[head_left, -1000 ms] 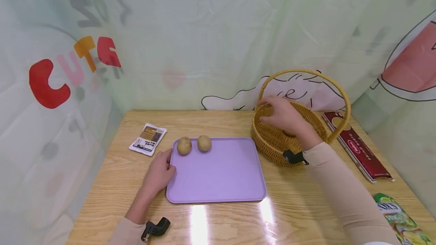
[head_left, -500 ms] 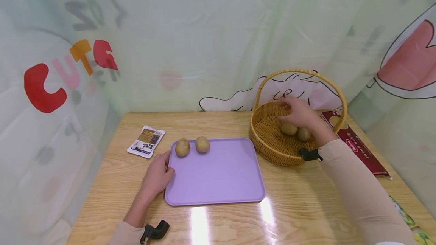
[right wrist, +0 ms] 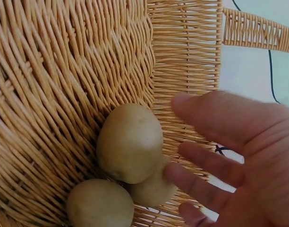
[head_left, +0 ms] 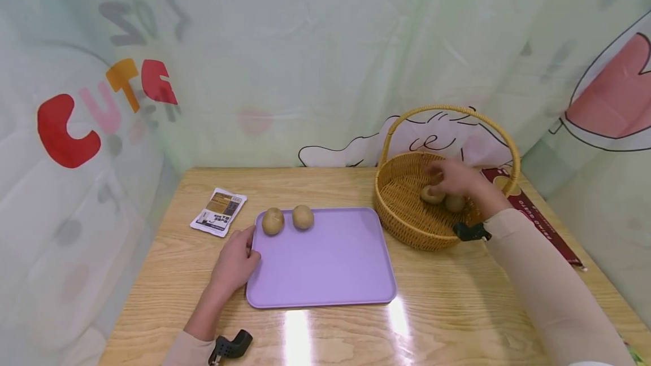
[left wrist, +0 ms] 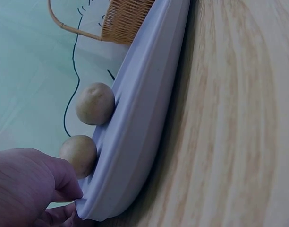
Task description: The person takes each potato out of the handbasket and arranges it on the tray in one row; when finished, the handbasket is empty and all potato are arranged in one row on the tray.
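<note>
My left hand [head_left: 236,261] pinches the left rim of a lilac tray [head_left: 325,264], thumb on top, as the left wrist view shows. Two potatoes, one [head_left: 273,221] in the tray's far left corner and another [head_left: 303,217] just right of it, rest there. Inside a wicker basket [head_left: 394,223] reaches my right hand [head_left: 456,178], fingers spread and loosely bent. Three potatoes lie together in the basket in the right wrist view: a front one [right wrist: 130,142], a lower one [right wrist: 101,205], and a partly hidden one [right wrist: 156,187] close to a fingertip; contact is unclear.
The basket's tall hoop handle [head_left: 452,108] arches above my right hand. Behind the basket's right side lies a dark red package [head_left: 539,222]. A small white and brown packet [head_left: 220,212] is left of the tray. A printed curtain [head_left: 285,72] hangs behind the table.
My right hand has moved rightward from the basket's left part and lowered towards the potatoes inside. The left hand stays at the tray rim; the two potatoes there have not moved.
</note>
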Tool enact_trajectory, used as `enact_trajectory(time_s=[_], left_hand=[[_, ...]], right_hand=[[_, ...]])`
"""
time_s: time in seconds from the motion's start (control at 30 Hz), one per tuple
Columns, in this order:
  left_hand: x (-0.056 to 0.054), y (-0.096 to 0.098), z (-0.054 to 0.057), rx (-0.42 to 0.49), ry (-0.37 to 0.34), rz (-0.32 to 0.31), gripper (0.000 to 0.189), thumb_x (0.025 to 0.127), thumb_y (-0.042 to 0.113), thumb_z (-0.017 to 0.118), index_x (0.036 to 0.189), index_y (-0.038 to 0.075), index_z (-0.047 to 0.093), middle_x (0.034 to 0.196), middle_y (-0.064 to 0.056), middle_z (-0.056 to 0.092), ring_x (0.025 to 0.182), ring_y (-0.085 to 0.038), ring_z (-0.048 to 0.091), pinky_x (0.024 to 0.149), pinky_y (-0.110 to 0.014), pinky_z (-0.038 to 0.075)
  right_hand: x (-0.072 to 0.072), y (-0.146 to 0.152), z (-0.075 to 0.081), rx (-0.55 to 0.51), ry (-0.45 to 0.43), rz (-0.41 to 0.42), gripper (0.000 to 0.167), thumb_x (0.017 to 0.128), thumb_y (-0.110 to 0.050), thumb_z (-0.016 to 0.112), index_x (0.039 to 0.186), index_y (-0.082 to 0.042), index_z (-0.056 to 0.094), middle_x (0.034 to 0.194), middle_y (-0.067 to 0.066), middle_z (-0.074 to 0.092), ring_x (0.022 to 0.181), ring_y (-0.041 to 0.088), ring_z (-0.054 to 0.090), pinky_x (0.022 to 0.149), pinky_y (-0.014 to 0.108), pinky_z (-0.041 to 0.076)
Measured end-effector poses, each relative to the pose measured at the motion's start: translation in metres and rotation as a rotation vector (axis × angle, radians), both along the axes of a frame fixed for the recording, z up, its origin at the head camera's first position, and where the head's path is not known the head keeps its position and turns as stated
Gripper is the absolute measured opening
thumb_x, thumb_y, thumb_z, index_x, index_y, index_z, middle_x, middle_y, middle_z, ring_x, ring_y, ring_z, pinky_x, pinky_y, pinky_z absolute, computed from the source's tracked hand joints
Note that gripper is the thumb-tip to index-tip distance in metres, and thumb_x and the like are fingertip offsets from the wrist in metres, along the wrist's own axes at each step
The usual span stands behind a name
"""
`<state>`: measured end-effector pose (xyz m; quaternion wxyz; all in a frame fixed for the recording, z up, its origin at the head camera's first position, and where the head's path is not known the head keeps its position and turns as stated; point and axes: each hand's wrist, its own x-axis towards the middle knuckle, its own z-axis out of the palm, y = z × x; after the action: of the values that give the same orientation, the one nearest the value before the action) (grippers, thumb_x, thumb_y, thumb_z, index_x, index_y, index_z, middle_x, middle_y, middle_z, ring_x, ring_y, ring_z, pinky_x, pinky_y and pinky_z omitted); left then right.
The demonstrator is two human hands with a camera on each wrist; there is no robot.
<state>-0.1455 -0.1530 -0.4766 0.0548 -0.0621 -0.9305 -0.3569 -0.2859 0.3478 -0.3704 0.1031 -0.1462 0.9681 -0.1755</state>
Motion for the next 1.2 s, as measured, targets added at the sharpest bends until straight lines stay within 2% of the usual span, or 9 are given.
enact_trajectory(time_s=[0.1, 0.2, 0.33, 0.5, 0.9, 1.2], left_hand=[[0.000, 0.000, -0.001, 0.000, -0.003, 0.000, 0.059, 0.075, 0.000, 0.059, 0.134, -0.007, 0.052, 0.084, -0.008, 0.052, 0.074, -0.019, 0.047, 0.068, -0.036, 0.042], [0.000, 0.000, -0.001, 0.002, 0.000, 0.000, 0.059, 0.075, 0.000, 0.059, 0.133, -0.008, 0.052, 0.084, -0.009, 0.052, 0.074, -0.019, 0.047, 0.067, -0.036, 0.043], [-0.001, -0.001, 0.000, -0.003, 0.001, 0.002, 0.059, 0.075, 0.000, 0.059, 0.134, -0.008, 0.052, 0.084, -0.009, 0.052, 0.074, -0.019, 0.047, 0.067, -0.035, 0.042], [0.000, -0.001, 0.000, -0.007, -0.004, 0.004, 0.060, 0.075, 0.000, 0.059, 0.134, -0.008, 0.052, 0.084, -0.008, 0.052, 0.074, -0.019, 0.047, 0.067, -0.035, 0.042], [0.000, 0.000, 0.000, 0.000, 0.010, -0.003, 0.060, 0.075, 0.000, 0.059, 0.133, -0.009, 0.052, 0.083, -0.007, 0.051, 0.075, -0.019, 0.047, 0.068, -0.035, 0.042], [0.000, -0.001, -0.001, -0.001, 0.018, -0.003, 0.059, 0.075, 0.000, 0.059, 0.132, -0.009, 0.053, 0.082, -0.007, 0.051, 0.073, -0.018, 0.046, 0.067, -0.035, 0.042]], right_hand=[[0.000, 0.003, -0.003, 0.032, -0.036, -0.028, 0.058, 0.081, -0.023, 0.077, 0.130, 0.001, 0.058, 0.119, 0.022, 0.060, 0.105, 0.037, 0.055, 0.089, 0.058, 0.042], [-0.001, 0.003, -0.006, 0.062, -0.045, -0.021, 0.058, 0.080, -0.026, 0.078, 0.129, 0.000, 0.059, 0.118, 0.019, 0.061, 0.101, 0.035, 0.055, 0.088, 0.059, 0.042], [-0.001, 0.002, -0.008, 0.072, -0.072, 0.013, 0.050, 0.081, -0.022, 0.077, 0.124, -0.001, 0.062, 0.112, 0.014, 0.064, 0.095, 0.031, 0.056, 0.086, 0.056, 0.043], [-0.001, 0.001, -0.009, 0.081, -0.121, 0.014, 0.043, 0.080, -0.016, 0.077, 0.119, -0.004, 0.064, 0.104, 0.010, 0.063, 0.090, 0.028, 0.055, 0.079, 0.050, 0.046], [-0.001, 0.000, -0.013, 0.131, -0.141, 0.021, 0.043, 0.077, -0.014, 0.078, 0.117, -0.004, 0.065, 0.100, 0.009, 0.061, 0.089, 0.028, 0.053, 0.076, 0.045, 0.045], [-0.003, -0.001, -0.012, 0.152, -0.090, 0.038, 0.039, 0.073, -0.020, 0.081, 0.107, -0.006, 0.068, 0.094, 0.007, 0.063, 0.085, 0.027, 0.054, 0.075, 0.045, 0.045]])
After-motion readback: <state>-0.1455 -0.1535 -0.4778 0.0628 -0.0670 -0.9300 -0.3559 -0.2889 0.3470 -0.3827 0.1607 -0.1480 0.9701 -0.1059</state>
